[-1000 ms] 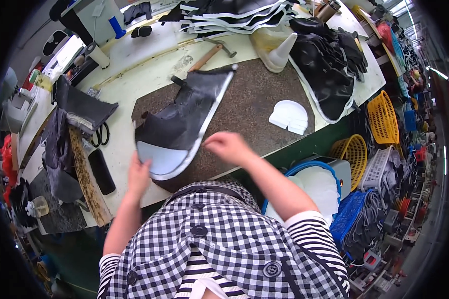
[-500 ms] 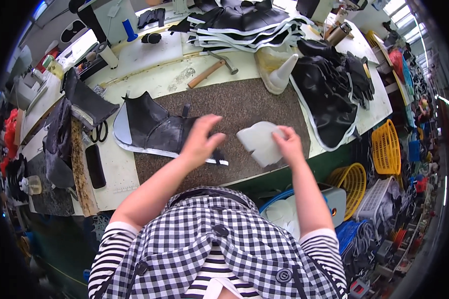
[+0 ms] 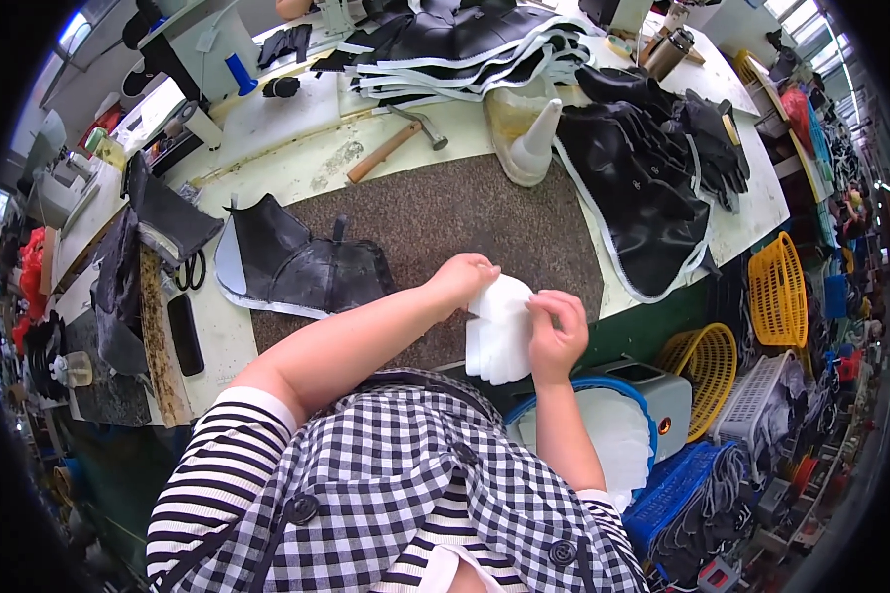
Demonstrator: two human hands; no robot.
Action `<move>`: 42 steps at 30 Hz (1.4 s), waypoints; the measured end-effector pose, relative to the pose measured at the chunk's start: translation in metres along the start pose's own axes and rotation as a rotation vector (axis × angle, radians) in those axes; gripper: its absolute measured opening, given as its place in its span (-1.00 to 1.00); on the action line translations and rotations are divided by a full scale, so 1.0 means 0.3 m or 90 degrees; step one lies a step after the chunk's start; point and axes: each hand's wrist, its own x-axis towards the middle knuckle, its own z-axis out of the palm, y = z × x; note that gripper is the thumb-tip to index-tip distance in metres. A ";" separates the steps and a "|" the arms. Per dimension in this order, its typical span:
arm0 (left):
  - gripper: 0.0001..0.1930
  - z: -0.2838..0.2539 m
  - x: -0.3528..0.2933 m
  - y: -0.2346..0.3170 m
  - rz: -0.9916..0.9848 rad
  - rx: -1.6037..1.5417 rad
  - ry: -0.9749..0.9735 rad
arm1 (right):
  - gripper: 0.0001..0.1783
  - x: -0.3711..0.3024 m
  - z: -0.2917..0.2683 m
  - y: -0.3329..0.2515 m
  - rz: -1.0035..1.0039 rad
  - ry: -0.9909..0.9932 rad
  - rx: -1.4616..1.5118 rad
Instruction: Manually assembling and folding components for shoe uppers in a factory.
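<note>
Between my two hands is a small stack of white, lobed pieces of thin sheet, its lower edges fanned into several layers. My left hand pinches the upper left edge of the stack. On the other side, my right hand is closed on its right edge, thumb and forefinger together. A black boot-upper piece with a pale edge lies flat on the brown mat, left of my hands and touched by neither; my left forearm covers its lower right part.
Beyond the mat lie a wooden-handled hammer and a glue container with a white cone. Black pieces are piled at the back and right. By my right arm stands a blue-rimmed basin of white pieces. Left are a phone and scissors.
My left hand has crossed rightward from beside the black piece to grip the white sheets. My right hand has drawn slightly nearer, and the sheets now show fanned apart.
</note>
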 end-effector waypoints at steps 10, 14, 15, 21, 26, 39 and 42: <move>-0.33 0.050 0.212 0.077 0.216 0.254 0.316 | -0.66 -0.065 -0.098 -0.253 0.183 -0.056 0.634; -0.20 -0.046 0.041 0.009 0.428 0.358 0.378 | -0.09 -0.157 -0.069 -0.225 0.392 -0.193 0.665; -0.31 -0.107 -0.007 -0.049 0.474 0.336 0.270 | -0.11 -0.151 -0.078 -0.214 0.454 -0.305 0.615; -0.61 -0.306 -0.479 -0.376 -0.125 -0.359 0.127 | -0.48 -0.080 0.121 -0.082 0.524 -0.493 0.597; -0.57 -0.308 -0.512 -0.370 0.055 -0.626 0.412 | -0.71 -0.062 0.539 0.005 0.465 -0.592 0.604; -0.79 -0.498 -0.614 -0.380 0.229 -0.340 0.368 | -0.77 -0.128 0.524 -0.197 0.555 -0.578 0.653; -0.74 -0.492 -0.636 -0.344 0.334 -0.491 0.259 | -0.76 -0.053 0.555 -0.311 0.445 -0.592 0.551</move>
